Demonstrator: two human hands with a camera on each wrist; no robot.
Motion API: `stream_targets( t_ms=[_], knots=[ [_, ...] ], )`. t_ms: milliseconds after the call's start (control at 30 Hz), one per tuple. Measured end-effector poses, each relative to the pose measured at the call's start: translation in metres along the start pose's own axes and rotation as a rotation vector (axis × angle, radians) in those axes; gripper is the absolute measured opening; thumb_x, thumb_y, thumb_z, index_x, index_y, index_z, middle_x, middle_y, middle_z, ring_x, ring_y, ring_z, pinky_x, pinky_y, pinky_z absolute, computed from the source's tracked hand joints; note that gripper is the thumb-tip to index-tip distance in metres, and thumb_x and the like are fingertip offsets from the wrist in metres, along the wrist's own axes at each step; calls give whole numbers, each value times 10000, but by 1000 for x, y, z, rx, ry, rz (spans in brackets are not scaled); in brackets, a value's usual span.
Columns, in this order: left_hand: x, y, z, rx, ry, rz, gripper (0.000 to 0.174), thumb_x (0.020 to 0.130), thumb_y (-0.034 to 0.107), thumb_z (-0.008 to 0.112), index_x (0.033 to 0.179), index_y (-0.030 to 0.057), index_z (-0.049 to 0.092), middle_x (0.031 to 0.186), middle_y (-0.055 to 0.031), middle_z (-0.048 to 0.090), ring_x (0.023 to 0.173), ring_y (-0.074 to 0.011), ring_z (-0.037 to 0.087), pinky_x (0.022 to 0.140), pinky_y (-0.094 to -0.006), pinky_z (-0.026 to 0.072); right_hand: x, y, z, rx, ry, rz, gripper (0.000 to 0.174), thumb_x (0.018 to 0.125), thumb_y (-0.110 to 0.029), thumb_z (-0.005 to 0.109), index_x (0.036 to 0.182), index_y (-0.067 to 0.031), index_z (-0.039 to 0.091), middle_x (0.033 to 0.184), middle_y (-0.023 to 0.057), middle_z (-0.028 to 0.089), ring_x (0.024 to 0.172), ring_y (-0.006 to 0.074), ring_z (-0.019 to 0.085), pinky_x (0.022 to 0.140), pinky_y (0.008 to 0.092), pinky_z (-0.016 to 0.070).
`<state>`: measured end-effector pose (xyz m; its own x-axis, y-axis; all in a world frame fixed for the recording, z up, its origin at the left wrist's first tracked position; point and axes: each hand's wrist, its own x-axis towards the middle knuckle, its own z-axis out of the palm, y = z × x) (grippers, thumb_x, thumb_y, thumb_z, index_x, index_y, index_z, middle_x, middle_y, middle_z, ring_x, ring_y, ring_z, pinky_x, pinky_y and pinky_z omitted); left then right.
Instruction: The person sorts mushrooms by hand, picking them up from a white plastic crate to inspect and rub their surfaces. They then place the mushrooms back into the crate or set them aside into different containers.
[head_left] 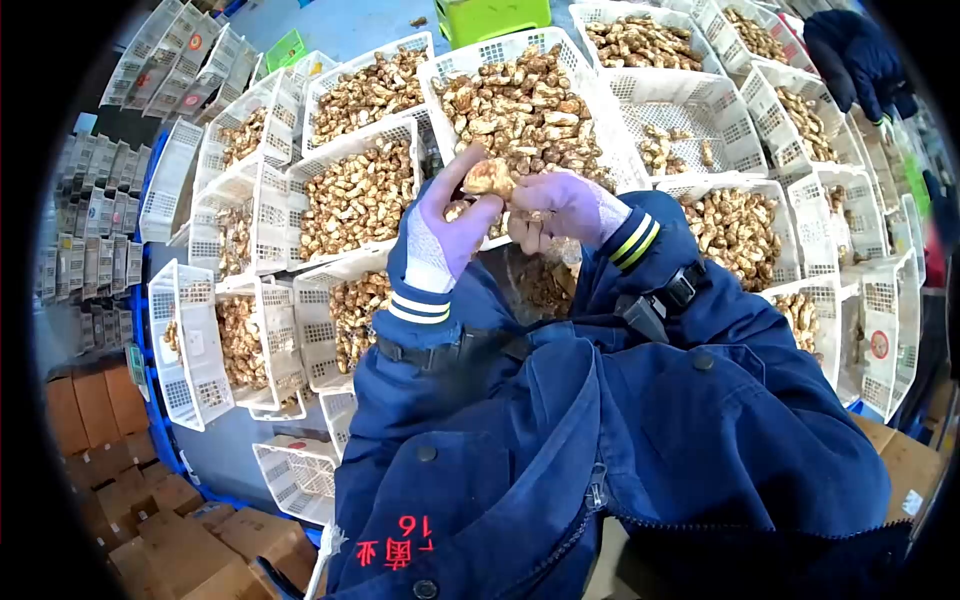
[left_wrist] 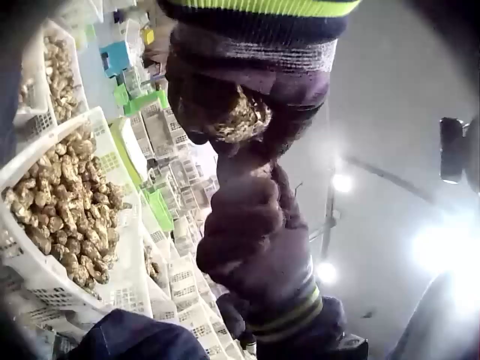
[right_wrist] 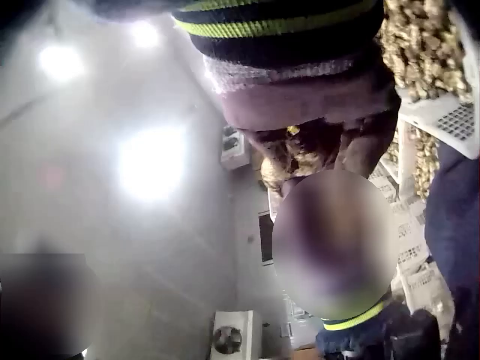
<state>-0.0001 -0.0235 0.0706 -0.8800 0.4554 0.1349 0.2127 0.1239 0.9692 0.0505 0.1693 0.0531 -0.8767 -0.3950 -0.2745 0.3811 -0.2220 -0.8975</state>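
Both hands wear purple gloves and meet over the crates in front of the body. A tan, dirt-flecked mushroom is gripped between the thumb and fingers of the left hand. From the other side, the right hand brings curled fingers and thumb against its end. In the left wrist view the mushroom sits within the left hand's curl. The right wrist view has brown mushroom pieces inside the right hand's curled fingers. Just beyond the hands lies a white crate heaped with mushrooms.
White perforated crates of mushrooms surround the body, among them a left one and a right one. A partly filled crate stands at the upper right. A green stool is at the back, cardboard boxes at lower left.
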Motion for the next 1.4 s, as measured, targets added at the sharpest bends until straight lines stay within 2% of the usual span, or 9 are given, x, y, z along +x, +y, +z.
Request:
stream_targets(
  t_ms=[133,567,667,767,900,933,1033,1133,1400],
  knots=[
    [13,-3,-8,-81,-110,-204,461,797,121,667,1241,22,593,1009,-74,668,816,-85,579,728,-226,483,-3,7,6,600,-144,114,325,939,-300,516,1087,-11,537,911,99,651,678,177,642,570,264,492],
    [14,-71,3,-1274,108,-534,591,906,487,520,1170,-42,517,1092,-173,585,906,-272,564,799,-423,488,-15,40,-26,337,17,-55,413,967,-330,476,763,2,616,592,55,602,448,122,512,448,241,395],
    [12,-73,24,-874,362,-609,458,920,305,535,1236,-23,488,1116,-176,585,1012,-293,567,900,-482,476,-14,49,-41,-21,-8,-251,381,970,-315,473,701,-51,534,522,3,512,404,108,430,429,266,353],
    [7,-67,19,-953,-138,-482,448,932,244,507,1303,-4,467,1152,-135,598,1024,-243,594,866,-409,509,-12,36,-42,-852,188,-611,322,949,-278,492,702,-71,485,538,-5,508,431,98,457,442,262,362],
    [12,-64,38,-145,-87,79,445,902,247,597,1251,-18,518,1058,-104,629,955,-166,598,814,-282,482,-23,13,-27,-345,95,-6,235,888,-223,523,1050,-54,547,693,19,578,569,88,535,476,240,384],
    [15,-47,43,-329,-134,-363,402,911,256,607,1205,-15,569,1094,-92,615,981,-153,585,825,-279,467,-15,33,-27,-112,117,44,371,867,-195,552,1208,-65,488,743,36,585,592,97,543,487,235,392],
    [13,-52,40,-252,-142,-456,343,854,175,683,1144,6,617,1057,-63,640,944,-128,594,820,-264,463,-19,39,-25,-182,92,-2,280,875,-210,571,1100,-51,521,728,80,593,597,179,585,516,311,444],
    [7,-42,44,-349,-79,-408,342,829,173,706,1114,-1,633,1008,-69,657,890,-136,611,798,-261,472,-14,61,-29,-1326,274,-430,220,865,-227,578,980,-42,549,701,155,602,643,286,628,561,416,474],
    [1,-38,40,564,-190,-275,291,796,123,714,1051,-2,650,981,-112,681,825,-179,645,729,-266,496,-9,58,-4,-1467,199,-169,216,834,-248,537,766,-88,665,629,117,631,614,298,638,570,444,483]
  ],
)
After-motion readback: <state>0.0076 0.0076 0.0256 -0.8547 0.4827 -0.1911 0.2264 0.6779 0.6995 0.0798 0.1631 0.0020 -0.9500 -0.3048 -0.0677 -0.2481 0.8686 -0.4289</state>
